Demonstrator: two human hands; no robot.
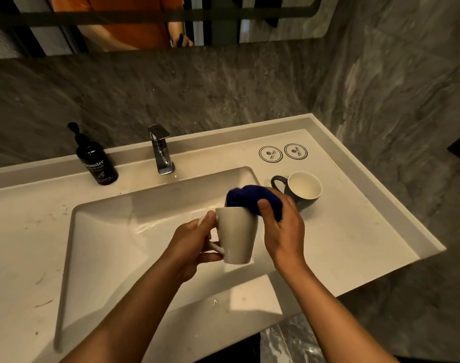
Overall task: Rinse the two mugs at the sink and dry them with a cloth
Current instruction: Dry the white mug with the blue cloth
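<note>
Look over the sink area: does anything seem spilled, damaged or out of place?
Nothing serious stands out. The counter left of the basin carries small brown specks and smears, so it looks dirty. The dark mug stands upright beside the basin, and the soap bottle is upright too.

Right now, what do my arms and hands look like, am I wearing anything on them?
Both forearms are bare up to the frame's edge: no sleeves show. The left hand and right hand wear no gloves, and no rings, watch or bracelet are visible on them or the wrists.
</note>
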